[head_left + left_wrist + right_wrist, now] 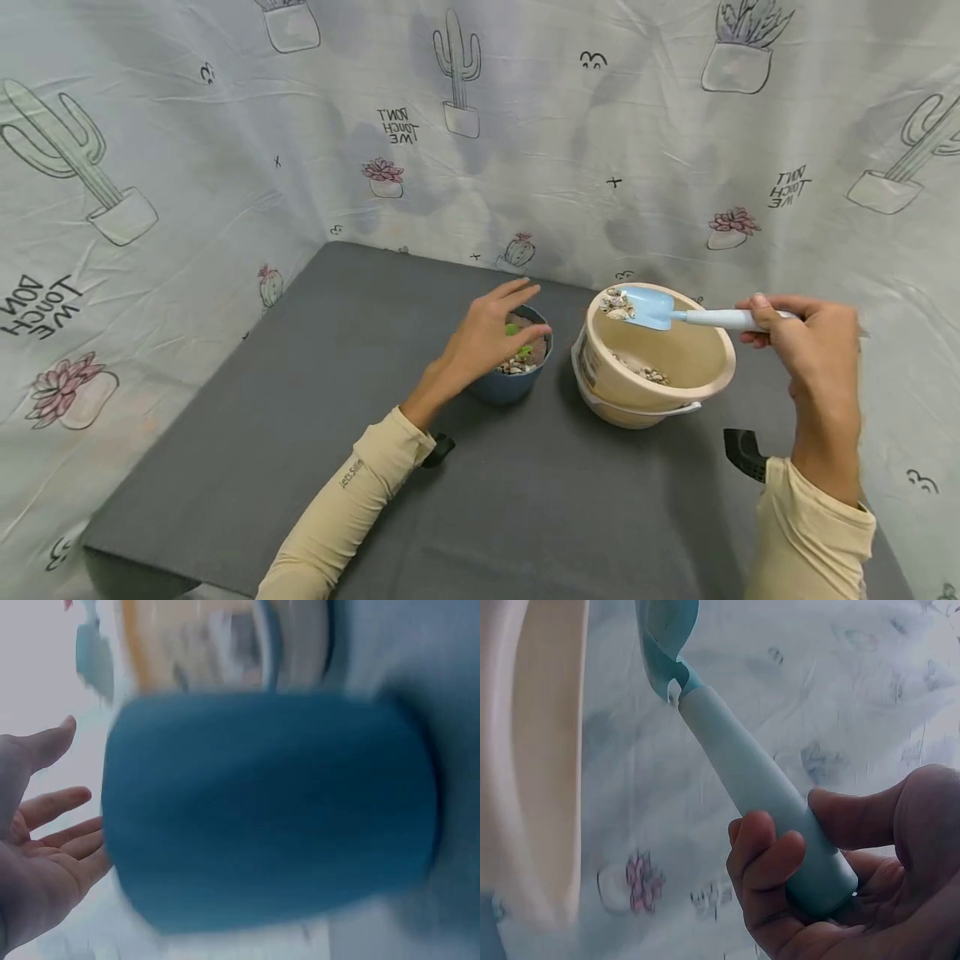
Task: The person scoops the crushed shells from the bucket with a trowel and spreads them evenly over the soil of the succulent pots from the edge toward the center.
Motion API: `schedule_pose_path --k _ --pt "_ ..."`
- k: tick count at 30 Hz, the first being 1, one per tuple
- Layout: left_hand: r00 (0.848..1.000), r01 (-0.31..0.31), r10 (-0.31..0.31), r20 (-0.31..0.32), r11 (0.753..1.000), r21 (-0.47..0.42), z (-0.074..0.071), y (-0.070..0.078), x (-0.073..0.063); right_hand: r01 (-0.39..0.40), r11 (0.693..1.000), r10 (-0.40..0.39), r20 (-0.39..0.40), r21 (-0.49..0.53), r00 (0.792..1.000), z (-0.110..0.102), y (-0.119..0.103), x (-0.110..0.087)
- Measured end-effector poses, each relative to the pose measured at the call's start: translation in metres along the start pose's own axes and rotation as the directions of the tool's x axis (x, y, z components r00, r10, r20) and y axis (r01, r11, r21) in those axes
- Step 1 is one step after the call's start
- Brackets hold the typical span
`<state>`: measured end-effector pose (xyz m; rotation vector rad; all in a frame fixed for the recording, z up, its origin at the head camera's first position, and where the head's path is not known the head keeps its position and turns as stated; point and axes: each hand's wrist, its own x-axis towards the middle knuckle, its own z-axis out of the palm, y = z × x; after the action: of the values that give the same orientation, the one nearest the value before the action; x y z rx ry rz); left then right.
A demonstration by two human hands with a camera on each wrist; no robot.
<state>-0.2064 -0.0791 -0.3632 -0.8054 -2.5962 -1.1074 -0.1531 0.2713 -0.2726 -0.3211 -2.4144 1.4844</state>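
My right hand (813, 333) grips the pale handle of a light blue trowel (651, 307), its thumb and fingers curled round it in the right wrist view too. Small pebbles (618, 303) lie on the blade, which is level above the cream bucket (718, 373). More pebbles (648, 373) show inside that bucket. My left hand (483, 333), fingers spread and holding nothing, is over the near left side of a blue pot (504, 388). Soil, green leaves (525, 352) and pebbles show in the pot, partly hidden by the hand. The pot's side (262, 810) fills much of the left wrist view.
Both containers stand on a grey table (322, 367), the bucket to the right of the pot. A white bucket handle (637, 410) hangs down at the front. A cactus-print cloth (525, 108) hangs behind and beside the table. Black wrist-camera mounts show at both wrists.
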Motion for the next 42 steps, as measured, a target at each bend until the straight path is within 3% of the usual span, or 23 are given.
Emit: schedule_pose_path --k 3,5,7,10,13,17,21,25,28,30,37,39,42 --pt "0.996 0.079 -0.079 -0.031 0.997 -0.010 -0.023 -0.021 -0.005 0.024 0.999 -0.024 0.017 0.025 1.000 0.016 -0.007 -0.001" --pt "0.991 0.137 -0.137 0.002 0.990 -0.022 -0.035 -0.033 -0.009 0.042 0.998 -0.044 0.043 0.037 0.998 0.028 -0.011 -0.001" --pt "0.979 0.191 -0.189 0.080 0.981 -0.017 -0.041 -0.044 -0.012 0.067 0.998 -0.068 0.068 0.019 0.995 0.041 -0.013 -0.001" --pt "0.946 0.227 -0.219 0.237 0.974 -0.004 -0.041 -0.056 -0.016 0.093 0.995 -0.088 0.117 -0.038 0.989 0.061 -0.017 -0.001" --pt "0.898 0.255 -0.240 0.369 0.967 0.008 -0.033 -0.058 -0.019 0.135 0.989 -0.124 0.157 -0.060 0.980 0.083 -0.019 -0.001" --pt "0.856 0.299 -0.275 0.438 0.954 0.014 -0.026 -0.054 -0.021 0.174 0.982 -0.158 0.193 -0.069 0.969 0.110 -0.021 -0.001" --pt "0.853 0.322 -0.295 0.431 0.947 0.009 -0.026 -0.053 -0.023 0.229 0.961 -0.197 0.196 -0.158 0.961 0.128 -0.025 -0.002" --pt "0.853 0.335 -0.304 0.425 0.942 0.001 -0.028 -0.052 -0.025 0.336 0.912 -0.300 0.176 -0.235 0.938 0.141 -0.030 -0.005" --pt "0.854 0.342 -0.309 0.418 0.940 -0.004 -0.030 -0.053 -0.026 0.438 0.864 -0.401 0.185 -0.247 0.897 0.151 -0.035 -0.009" --pt "0.857 0.343 -0.310 0.411 0.939 -0.007 -0.031 -0.054 -0.027 0.511 0.826 -0.476 0.189 -0.238 0.859 0.156 -0.037 -0.012" --pt "0.867 0.338 -0.303 0.397 0.941 -0.021 -0.034 -0.059 -0.030 0.748 0.636 -0.724 0.187 -0.191 0.664 0.168 -0.046 -0.020" --pt "0.870 0.336 -0.301 0.391 0.942 -0.021 -0.035 -0.061 -0.031 0.777 0.604 -0.754 0.190 -0.178 0.629 0.171 -0.047 -0.022" --pt "0.869 0.341 -0.308 0.387 0.940 -0.019 -0.037 -0.063 -0.033 0.803 0.570 -0.782 0.188 -0.172 0.595 0.174 -0.049 -0.024"
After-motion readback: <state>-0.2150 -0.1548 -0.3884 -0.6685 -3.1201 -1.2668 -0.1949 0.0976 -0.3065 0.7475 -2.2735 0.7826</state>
